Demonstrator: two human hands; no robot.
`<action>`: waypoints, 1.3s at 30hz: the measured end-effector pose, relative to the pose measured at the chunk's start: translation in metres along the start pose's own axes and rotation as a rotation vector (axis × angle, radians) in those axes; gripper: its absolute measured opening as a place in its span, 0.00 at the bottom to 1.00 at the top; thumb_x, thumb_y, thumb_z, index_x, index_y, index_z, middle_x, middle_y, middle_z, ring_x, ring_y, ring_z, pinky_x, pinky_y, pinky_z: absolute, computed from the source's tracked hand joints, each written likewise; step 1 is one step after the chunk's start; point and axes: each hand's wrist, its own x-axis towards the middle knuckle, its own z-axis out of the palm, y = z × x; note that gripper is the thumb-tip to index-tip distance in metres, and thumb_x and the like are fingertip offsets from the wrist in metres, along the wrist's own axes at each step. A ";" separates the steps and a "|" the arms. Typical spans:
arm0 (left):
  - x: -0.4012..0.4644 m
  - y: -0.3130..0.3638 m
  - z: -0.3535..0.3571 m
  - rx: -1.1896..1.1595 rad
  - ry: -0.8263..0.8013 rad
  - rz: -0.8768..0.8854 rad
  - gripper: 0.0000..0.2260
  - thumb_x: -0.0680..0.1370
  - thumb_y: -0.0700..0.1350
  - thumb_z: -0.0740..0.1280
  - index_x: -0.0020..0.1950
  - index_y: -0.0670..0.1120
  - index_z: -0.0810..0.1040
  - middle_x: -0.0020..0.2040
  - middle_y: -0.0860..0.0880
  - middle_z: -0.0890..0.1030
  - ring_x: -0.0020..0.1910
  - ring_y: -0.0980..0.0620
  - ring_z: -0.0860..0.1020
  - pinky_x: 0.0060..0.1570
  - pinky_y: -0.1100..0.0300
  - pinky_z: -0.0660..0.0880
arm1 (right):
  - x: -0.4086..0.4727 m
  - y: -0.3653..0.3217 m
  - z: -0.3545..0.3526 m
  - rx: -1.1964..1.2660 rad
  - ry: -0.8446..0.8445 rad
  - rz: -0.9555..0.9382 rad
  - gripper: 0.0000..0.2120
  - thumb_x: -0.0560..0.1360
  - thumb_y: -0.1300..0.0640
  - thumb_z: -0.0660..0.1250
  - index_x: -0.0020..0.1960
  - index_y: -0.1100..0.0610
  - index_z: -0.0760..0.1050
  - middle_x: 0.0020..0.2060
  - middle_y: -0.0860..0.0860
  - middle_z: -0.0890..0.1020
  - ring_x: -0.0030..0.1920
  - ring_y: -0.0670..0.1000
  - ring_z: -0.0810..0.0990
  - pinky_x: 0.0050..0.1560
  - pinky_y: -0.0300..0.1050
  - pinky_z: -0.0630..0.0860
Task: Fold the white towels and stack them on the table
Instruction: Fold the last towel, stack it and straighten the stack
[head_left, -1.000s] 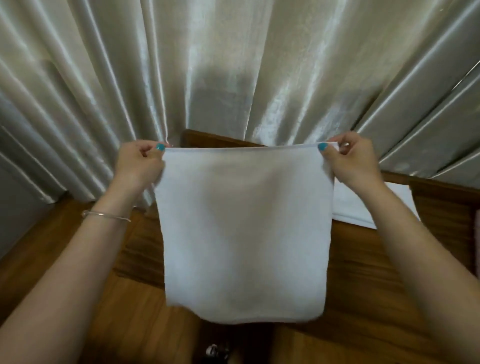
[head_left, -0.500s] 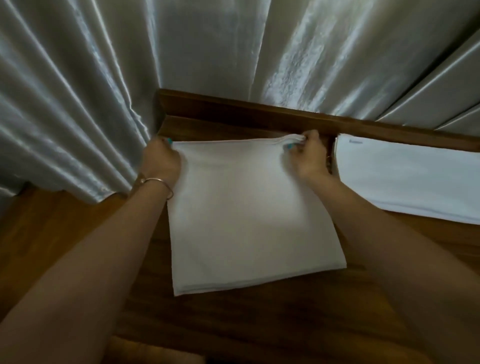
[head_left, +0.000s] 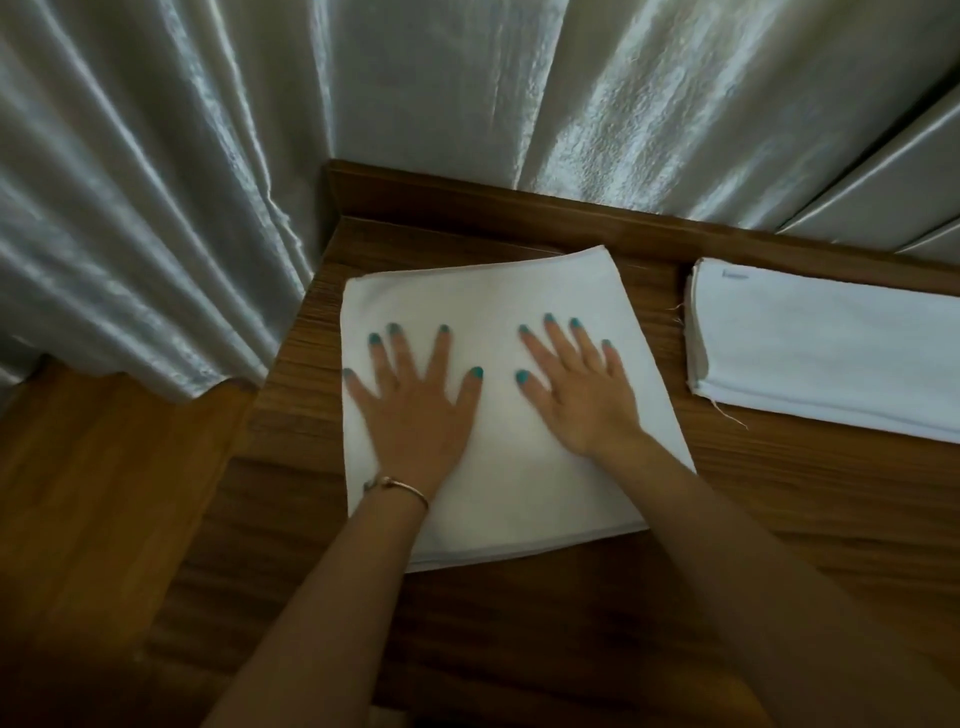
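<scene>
Now, in the head view, the folded towel (head_left: 498, 405), held up by its corners a second ago, lies flat on the table (head_left: 727, 509). The left hand (head_left: 415, 410) and right hand (head_left: 576, 395) press it, fingers spread, gripping nothing. Its left edge nears the table's edge; bare wood separates it from the stacked towels (head_left: 831, 348).

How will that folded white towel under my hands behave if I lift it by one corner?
The folded towel is soft cloth, so it would probably sag and its layers, visible at the near edge, might fall open. It looks thin, so likely light. Lying flat on the wooden table under the left hand and right hand, it will not roll or tip.
</scene>
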 end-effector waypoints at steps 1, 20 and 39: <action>-0.001 -0.008 -0.002 -0.005 -0.015 -0.032 0.29 0.77 0.67 0.43 0.76 0.61 0.44 0.79 0.42 0.45 0.77 0.42 0.43 0.71 0.39 0.40 | -0.005 0.015 -0.002 -0.003 -0.012 0.053 0.27 0.80 0.37 0.39 0.77 0.39 0.39 0.78 0.44 0.42 0.78 0.50 0.38 0.76 0.55 0.40; -0.113 -0.029 -0.006 -0.009 0.003 0.086 0.23 0.81 0.57 0.42 0.77 0.58 0.48 0.78 0.47 0.53 0.77 0.47 0.49 0.74 0.44 0.50 | -0.126 0.039 0.002 -0.013 -0.010 0.095 0.27 0.79 0.40 0.36 0.77 0.40 0.37 0.78 0.45 0.42 0.78 0.51 0.39 0.75 0.58 0.42; -0.139 -0.039 -0.056 -0.547 -0.171 -0.629 0.23 0.74 0.53 0.70 0.60 0.37 0.75 0.57 0.38 0.78 0.54 0.38 0.77 0.46 0.53 0.74 | -0.158 0.061 -0.044 0.851 -0.054 0.511 0.34 0.71 0.60 0.73 0.72 0.47 0.63 0.44 0.48 0.77 0.42 0.44 0.76 0.34 0.37 0.70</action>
